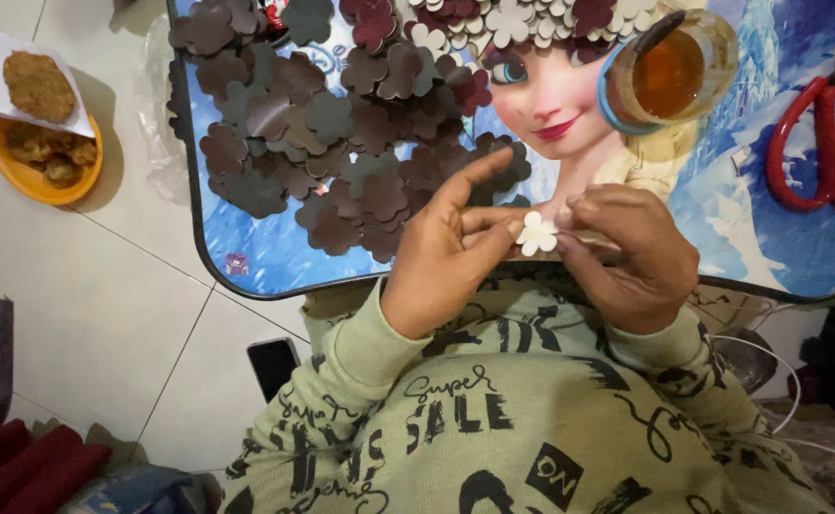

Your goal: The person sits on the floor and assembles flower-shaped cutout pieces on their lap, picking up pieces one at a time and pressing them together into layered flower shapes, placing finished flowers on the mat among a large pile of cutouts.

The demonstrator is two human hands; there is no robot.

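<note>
Both hands meet over the near edge of a blue picture-printed lap table (275, 249). Between them is a small white flower-shaped cutout (536, 233). My left hand (446, 249) pinches it with thumb and fingers, the index finger stretched out. My right hand (632, 249) holds its other side with curled fingers. Just beyond my left hand lies a heap of several dark brown flower cutouts (341, 124). A band of white and maroon flower cutouts (522, 19) lies along the table's far edge.
A glass of amber liquid (670, 71) stands inside a blue ring at the far right of centre. Red-handled scissors (817, 143) lie at the right edge. An orange bowl of fried food (41, 143) sits on the tiled floor, left. A dark phone (273, 365) lies by my sleeve.
</note>
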